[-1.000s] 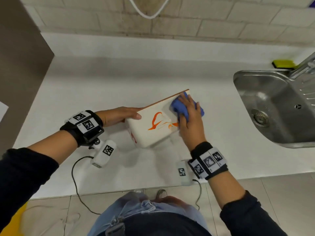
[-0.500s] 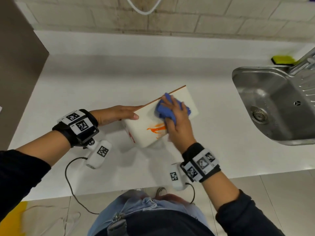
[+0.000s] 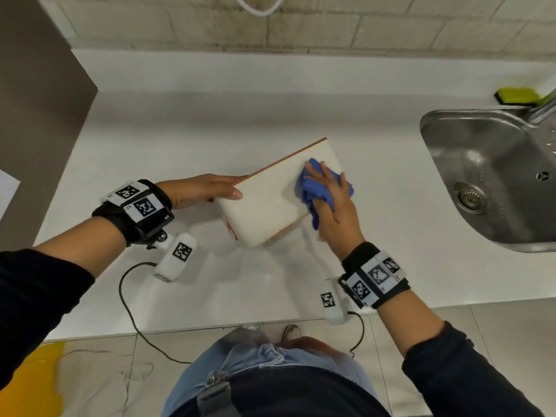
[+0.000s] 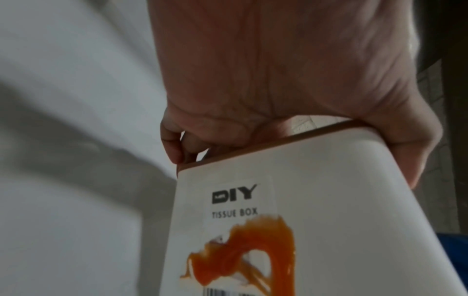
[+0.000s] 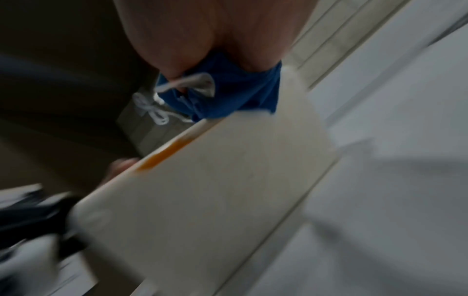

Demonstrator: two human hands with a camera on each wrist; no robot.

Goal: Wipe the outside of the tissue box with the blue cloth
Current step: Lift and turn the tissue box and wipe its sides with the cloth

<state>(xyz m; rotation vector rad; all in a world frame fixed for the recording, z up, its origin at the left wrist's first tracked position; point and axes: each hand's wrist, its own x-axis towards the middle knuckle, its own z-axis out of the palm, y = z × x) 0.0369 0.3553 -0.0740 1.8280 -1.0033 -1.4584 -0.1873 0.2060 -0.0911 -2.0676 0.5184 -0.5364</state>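
Observation:
The white tissue box with a wooden lid edge lies tilted on the white counter. My left hand grips its left end, thumb on the upper face. In the left wrist view the left hand's fingers curl over the lid rim, and the tissue box shows a "DIY TISSUE BOX" label under an orange smear. My right hand holds the bunched blue cloth and presses it on the box's right end. The blurred right wrist view shows the blue cloth on the tissue box.
A steel sink is set into the counter at the right, with a yellow-green sponge behind it. A brick wall backs the counter and a dark panel bounds it at the left. Cables hang off the front edge.
My right hand has slid the cloth from the middle of the box back to its right end. The orange smear on the upper face no longer shows in the head view. The left hand still holds the box.

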